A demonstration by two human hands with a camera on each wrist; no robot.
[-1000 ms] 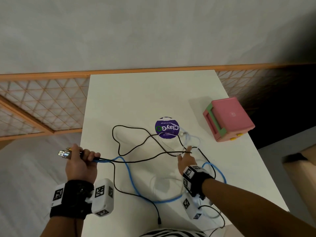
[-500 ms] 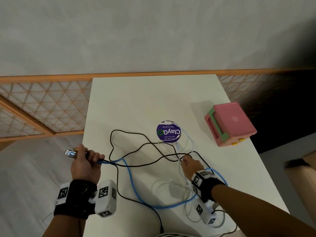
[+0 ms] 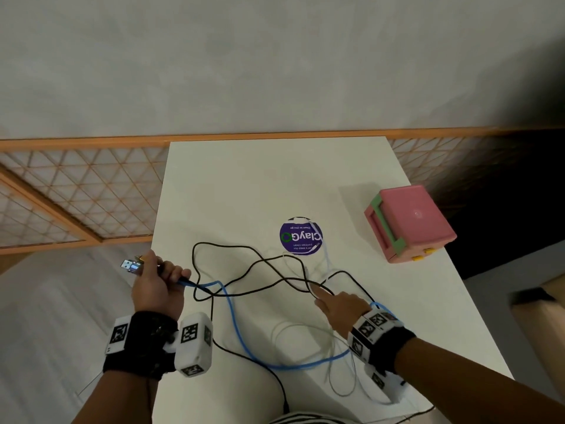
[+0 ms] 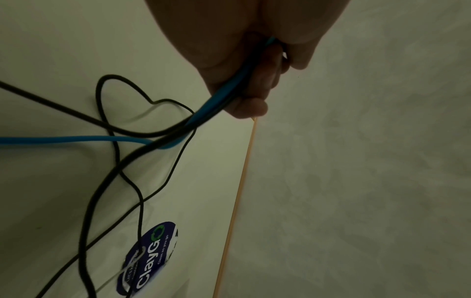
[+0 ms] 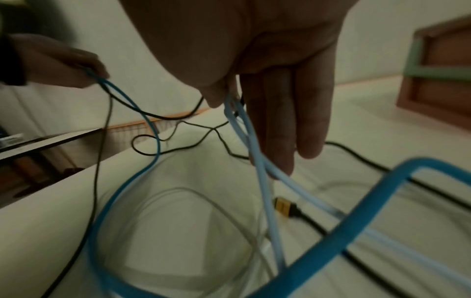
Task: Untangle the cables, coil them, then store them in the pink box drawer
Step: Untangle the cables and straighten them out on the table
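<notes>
Fingers of the left hand (image 3: 156, 289) are clenched around a bundle of cable ends at the table's left edge: the blue cable (image 3: 235, 328) and at least one black cable (image 3: 250, 267) run out of the fist, and a USB plug (image 3: 131, 266) pokes out past the thumb side. The right hand (image 3: 341, 310) pinches a pale, whitish-blue cable (image 5: 265, 181) between thumb and forefinger, its other fingers hanging straight, lifting a doubled strand off the white table (image 3: 275, 185) near the middle of the tangle. The step in hand looks like untangling, still early, since nothing is coiled. To do it well, I would keep the left fist anchored as the fixed end and draw the pale strand up and away slowly, watching where the black loops cross over it, and feed it out through those crossings rather than tug, because a hard pull would likely tighten the snarl. By count I make out one blue cable, one pale cable, thin whitish loops (image 3: 305, 335) that may be part of it or a separate lead, and black cable in several loops; whether that is one black cable or two I cannot tell. A gold-coloured connector (image 5: 282, 206) lies on the table under the right hand. One pink box (image 3: 409, 221) sits well apart at the far right, beyond a round purple sticker (image 3: 301, 237).
</notes>
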